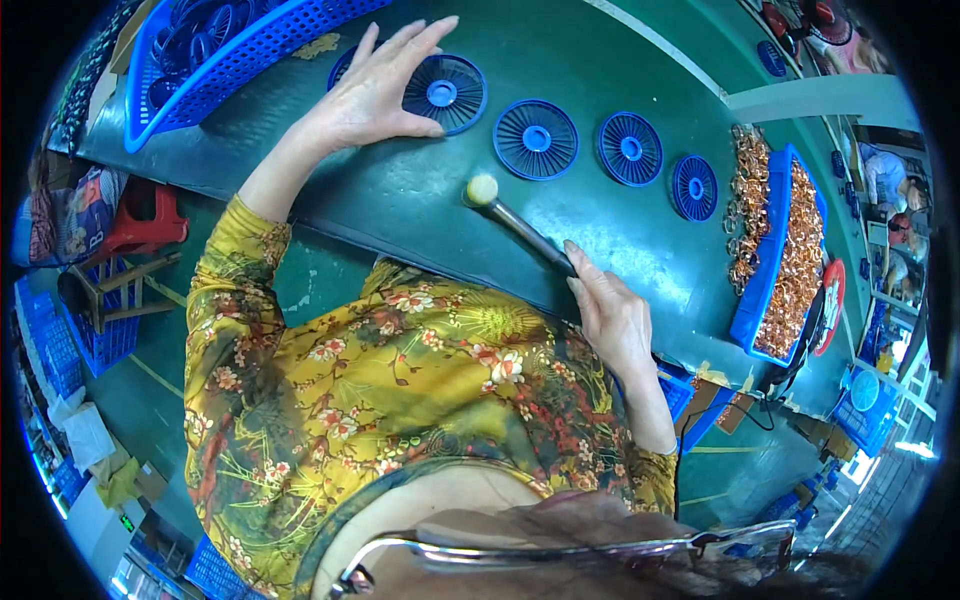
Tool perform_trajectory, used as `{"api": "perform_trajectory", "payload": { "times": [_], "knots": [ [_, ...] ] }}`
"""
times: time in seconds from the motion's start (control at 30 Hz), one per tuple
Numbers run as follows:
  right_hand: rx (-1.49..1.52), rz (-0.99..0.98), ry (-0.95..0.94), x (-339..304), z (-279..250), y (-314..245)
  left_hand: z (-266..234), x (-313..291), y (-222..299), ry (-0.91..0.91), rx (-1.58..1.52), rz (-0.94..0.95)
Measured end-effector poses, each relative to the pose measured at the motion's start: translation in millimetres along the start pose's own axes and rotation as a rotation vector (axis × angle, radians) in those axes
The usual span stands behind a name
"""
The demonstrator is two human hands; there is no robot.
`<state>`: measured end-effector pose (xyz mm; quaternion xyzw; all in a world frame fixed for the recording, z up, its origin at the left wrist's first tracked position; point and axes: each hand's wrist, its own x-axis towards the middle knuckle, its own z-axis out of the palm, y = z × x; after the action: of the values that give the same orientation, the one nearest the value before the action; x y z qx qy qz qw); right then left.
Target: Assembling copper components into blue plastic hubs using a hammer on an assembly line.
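My left hand (385,80) lies flat with fingers spread at the far side of the green table (420,200). It covers part of one blue round grille disc (343,66), and its thumb touches the edge of a second disc (446,93). Three more blue discs (536,139) (630,148) (694,187) lie in a row to the right. My right hand (612,312) grips the dark handle of a mallet (520,228). The mallet's pale round head (482,189) rests on the table below the discs.
A blue mesh basket (250,45) with blue parts stands at the table's far left. A blue tray (760,270) heaped with copper-coloured coils sits at the right end. A red stool (140,215) and blue crates (95,335) stand on the floor at left.
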<state>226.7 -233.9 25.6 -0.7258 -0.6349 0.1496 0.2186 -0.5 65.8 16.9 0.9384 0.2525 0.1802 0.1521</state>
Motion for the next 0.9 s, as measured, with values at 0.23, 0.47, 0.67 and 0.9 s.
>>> {"api": "perform_trajectory", "payload": {
  "times": [0.23, 0.47, 0.67, 0.9],
  "knots": [
    [0.149, -0.022, 0.357, 39, -9, -14, 25, -5, 23, 0.050, -0.099, 0.019],
    [-0.153, -0.050, 0.103, 59, 11, -14, 1, -23, -12, 0.127, 0.126, -0.024],
    [-0.084, -0.184, -0.125, 40, 9, -18, -8, -55, -26, 0.124, -0.052, -0.168],
    [0.057, -0.091, 0.242, 85, 4, -25, -2, -52, 8, 0.092, -0.222, -0.282]
  ]
}}
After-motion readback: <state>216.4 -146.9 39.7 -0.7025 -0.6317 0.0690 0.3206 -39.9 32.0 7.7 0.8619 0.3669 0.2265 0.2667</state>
